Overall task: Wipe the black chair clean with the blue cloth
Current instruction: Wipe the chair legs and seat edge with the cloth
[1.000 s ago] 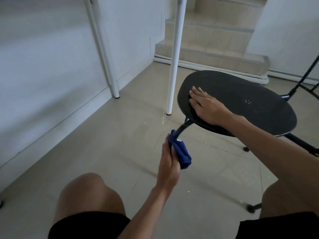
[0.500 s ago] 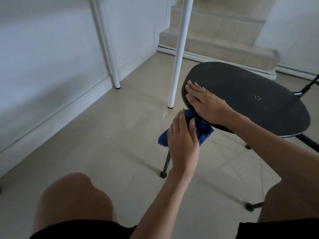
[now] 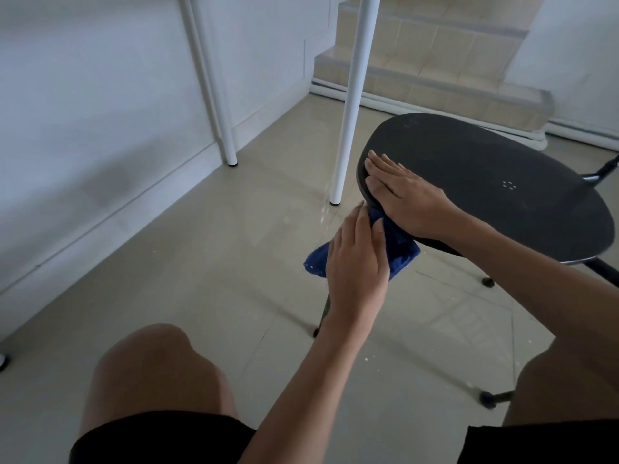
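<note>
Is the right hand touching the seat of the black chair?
Touching. In the head view the right hand lies flat, palm down, on the near edge of the black chair seat, with no gap under the fingers.

Beige tiled floor point(image 3: 201, 279), white wall point(image 3: 83, 95), white table legs point(image 3: 351, 95), tiled steps point(image 3: 435, 61)

Tiled floor point(image 3: 167, 279) bears chair point(image 3: 485, 182) and table legs point(image 3: 348, 105).

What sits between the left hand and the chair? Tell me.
The blue cloth, pressed by the left hand against the chair seat's near edge, in the head view.
</note>
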Tool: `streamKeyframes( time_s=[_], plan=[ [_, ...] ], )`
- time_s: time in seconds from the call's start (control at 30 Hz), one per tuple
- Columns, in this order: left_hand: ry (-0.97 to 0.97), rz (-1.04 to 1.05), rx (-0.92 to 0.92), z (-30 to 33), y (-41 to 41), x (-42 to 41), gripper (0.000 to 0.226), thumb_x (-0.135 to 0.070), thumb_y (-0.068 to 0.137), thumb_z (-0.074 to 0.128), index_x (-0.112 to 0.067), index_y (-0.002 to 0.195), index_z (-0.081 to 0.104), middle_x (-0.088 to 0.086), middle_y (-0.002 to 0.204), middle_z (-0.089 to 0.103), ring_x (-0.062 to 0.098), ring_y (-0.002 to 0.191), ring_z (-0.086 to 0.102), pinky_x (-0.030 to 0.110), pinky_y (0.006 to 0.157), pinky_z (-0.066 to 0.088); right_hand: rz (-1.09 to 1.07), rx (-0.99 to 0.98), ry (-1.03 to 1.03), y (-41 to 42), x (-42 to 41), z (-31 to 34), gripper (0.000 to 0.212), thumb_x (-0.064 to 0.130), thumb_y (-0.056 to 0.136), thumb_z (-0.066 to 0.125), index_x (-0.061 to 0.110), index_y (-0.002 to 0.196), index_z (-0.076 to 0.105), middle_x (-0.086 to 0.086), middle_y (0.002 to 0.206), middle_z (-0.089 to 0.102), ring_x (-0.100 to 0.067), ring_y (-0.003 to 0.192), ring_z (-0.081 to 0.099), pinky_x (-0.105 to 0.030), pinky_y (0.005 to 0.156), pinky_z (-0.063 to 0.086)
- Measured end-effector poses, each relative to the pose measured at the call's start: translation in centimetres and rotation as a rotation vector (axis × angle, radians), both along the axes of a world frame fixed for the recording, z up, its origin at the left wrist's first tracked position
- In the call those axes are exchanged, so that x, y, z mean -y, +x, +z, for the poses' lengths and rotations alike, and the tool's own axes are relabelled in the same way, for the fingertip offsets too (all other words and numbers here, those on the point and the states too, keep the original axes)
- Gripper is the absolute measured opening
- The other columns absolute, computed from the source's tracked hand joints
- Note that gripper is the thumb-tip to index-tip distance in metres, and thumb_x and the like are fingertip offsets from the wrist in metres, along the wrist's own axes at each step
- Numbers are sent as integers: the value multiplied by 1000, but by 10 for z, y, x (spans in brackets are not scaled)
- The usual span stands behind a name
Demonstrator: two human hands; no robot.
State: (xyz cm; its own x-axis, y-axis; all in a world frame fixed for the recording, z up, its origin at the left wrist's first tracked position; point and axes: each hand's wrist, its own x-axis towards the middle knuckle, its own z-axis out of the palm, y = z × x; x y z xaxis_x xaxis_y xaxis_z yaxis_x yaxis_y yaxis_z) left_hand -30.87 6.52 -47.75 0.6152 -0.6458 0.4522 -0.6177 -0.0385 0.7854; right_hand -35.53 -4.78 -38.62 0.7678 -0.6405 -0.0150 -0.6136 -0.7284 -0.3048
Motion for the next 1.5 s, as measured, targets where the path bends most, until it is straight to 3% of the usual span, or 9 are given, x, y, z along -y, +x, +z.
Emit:
streamKeyframes(
  time_s=[0.33,0.73,0.83,0.93,1.03,1.17,1.27,1.37,1.5],
  plan=[
    [-34,-123,-564,-47,8,-27,34,-32,111,29,-26,125,59,-10,111,69,8,106,65,34,94,52,6,-8,1,0,0,0,57,40,112,20,21,165,14,9,172,7,-5,158,0,-23,126,-2],
    [-139,-39,-48,-10,8,2,41,-26,110,34,-5,134,59,3,129,67,16,116,64,27,97,52,15,-36,-12,0,-1,3,55,37,113,21,20,165,14,7,172,7,-7,158,1,-21,121,-3],
    [-107,-99,-291,-62,14,-15,43,-37,109,31,-17,137,56,-10,119,69,14,107,67,29,89,53,15,-20,-23,0,0,5,56,40,112,24,22,164,18,10,172,11,-6,158,5,-19,120,-1],
    [28,-200,-526,-98,9,-30,32,-42,108,39,-20,122,57,15,98,71,32,79,66,31,68,51,11,14,-39,-4,1,5,56,45,110,28,28,163,23,15,170,16,-4,158,10,-18,119,1],
    [112,-19,-445,-101,5,-27,39,-34,105,32,-27,141,47,8,128,66,26,114,64,25,91,51,20,0,-52,-3,2,5,56,43,111,26,26,164,20,13,171,14,-4,158,8,-17,117,0],
    [-37,-70,-348,-83,6,-13,57,-30,107,31,-26,163,22,8,158,47,30,142,51,50,114,46,42,-47,-49,1,5,0,57,43,112,19,23,165,12,10,172,6,-5,158,1,-25,127,-2],
    [-202,-58,-234,-71,9,-2,56,-26,111,28,-2,162,23,13,168,31,31,154,36,48,123,35,50,-71,-55,2,8,-2,58,43,111,15,23,165,8,10,172,1,-5,158,-3,-29,129,-2],
    [-203,-108,-187,-95,16,-1,56,-22,109,37,-14,163,24,9,161,43,36,137,56,52,111,48,52,-76,-54,1,9,-3,59,44,111,14,23,165,6,11,172,-1,-4,158,-4,-29,129,-2],
    [-56,-55,-553,-133,11,-10,49,-22,102,63,-40,146,52,-2,127,69,18,100,71,32,85,57,55,-62,-48,0,9,-5,59,46,110,13,24,165,6,13,172,-1,-2,157,-5,-29,129,-2]
  ],
)
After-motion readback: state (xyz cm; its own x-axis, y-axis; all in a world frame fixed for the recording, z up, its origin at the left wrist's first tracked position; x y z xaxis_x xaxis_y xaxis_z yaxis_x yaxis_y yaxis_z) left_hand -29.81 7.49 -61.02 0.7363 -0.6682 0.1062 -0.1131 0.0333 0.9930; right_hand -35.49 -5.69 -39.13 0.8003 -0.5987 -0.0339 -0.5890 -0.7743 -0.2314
